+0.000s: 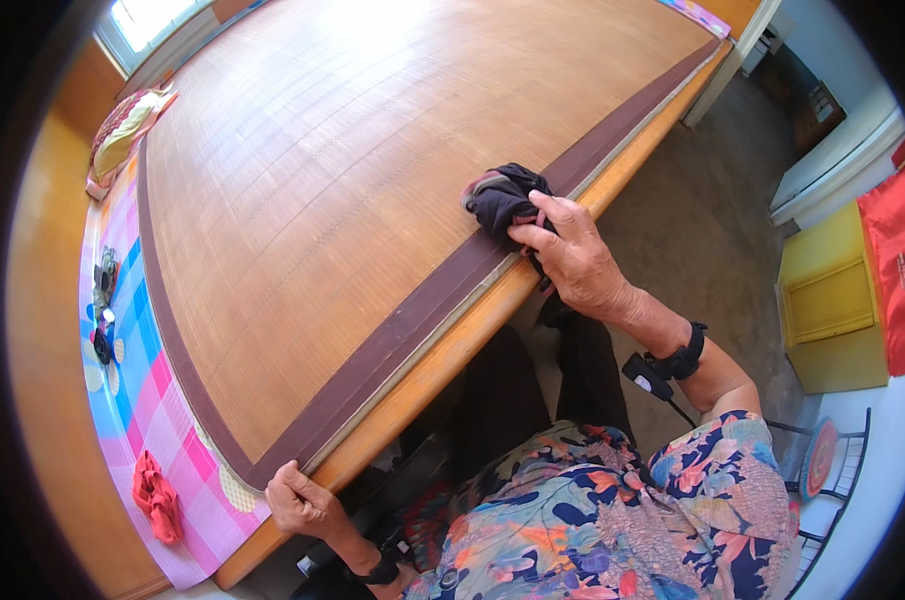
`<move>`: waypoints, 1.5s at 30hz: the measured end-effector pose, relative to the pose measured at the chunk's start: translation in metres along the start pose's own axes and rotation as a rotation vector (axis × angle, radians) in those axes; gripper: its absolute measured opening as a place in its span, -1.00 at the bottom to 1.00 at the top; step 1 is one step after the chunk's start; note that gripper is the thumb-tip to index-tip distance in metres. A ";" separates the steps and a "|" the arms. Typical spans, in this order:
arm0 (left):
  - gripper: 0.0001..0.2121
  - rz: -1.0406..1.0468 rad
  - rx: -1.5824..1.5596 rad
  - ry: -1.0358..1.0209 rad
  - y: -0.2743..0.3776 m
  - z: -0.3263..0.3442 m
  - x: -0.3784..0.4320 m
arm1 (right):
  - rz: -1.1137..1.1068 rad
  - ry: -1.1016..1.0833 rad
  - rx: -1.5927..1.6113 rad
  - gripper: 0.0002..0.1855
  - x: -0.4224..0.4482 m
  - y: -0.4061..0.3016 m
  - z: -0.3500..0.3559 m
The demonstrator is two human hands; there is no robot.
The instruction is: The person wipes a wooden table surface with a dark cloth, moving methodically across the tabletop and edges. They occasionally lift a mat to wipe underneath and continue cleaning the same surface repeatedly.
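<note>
My right hand point(572, 255) grips a bunched black cloth point(503, 201) with pinkish-red trim. The cloth rests on the dark brown border point(392, 330) of a woven sleeping mat point(332, 210), and part of it hangs over the wooden bed edge point(422, 416). At the mat's near left corner, my left hand point(302, 504) is curled into a loose fist. It touches the mat's edge and the wooden rail; no object shows in its fingers.
A checked bedsheet point(152, 405) shows at left, carrying a red cloth point(155, 499), small dark items point(103, 345) and a folded textile point(122, 139). At right are a yellow cabinet point(831, 292), a red bag point(896, 270) and a metal rack point(846, 480). Concrete floor point(692, 225) lies beside the bed.
</note>
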State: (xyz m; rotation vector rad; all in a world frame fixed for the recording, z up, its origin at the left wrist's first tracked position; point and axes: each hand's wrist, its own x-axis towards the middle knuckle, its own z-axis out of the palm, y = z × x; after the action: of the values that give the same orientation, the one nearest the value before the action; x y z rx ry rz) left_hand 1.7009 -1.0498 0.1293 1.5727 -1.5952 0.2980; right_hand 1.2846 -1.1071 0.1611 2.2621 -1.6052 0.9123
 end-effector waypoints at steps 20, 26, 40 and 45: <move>-0.79 0.021 0.087 0.045 -0.024 0.002 -0.010 | 0.484 0.153 -0.426 -0.58 -0.018 0.337 -0.029; -0.79 0.117 0.092 0.110 -0.020 0.006 -0.007 | 0.444 0.009 -0.488 -0.61 -0.009 0.264 -0.026; -0.78 -0.023 -0.177 -0.059 -0.007 -0.008 0.012 | 0.072 0.123 -0.171 -0.52 0.051 0.070 0.002; -0.79 -0.240 -0.363 -0.255 0.017 -0.044 0.071 | 0.378 0.041 -0.183 -0.38 0.038 0.122 0.039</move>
State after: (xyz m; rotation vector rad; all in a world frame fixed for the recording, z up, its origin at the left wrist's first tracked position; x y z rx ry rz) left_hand 1.7140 -1.0665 0.2123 1.5348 -1.5234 -0.3185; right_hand 1.1955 -1.2025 0.1323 1.8418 -2.0460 0.8429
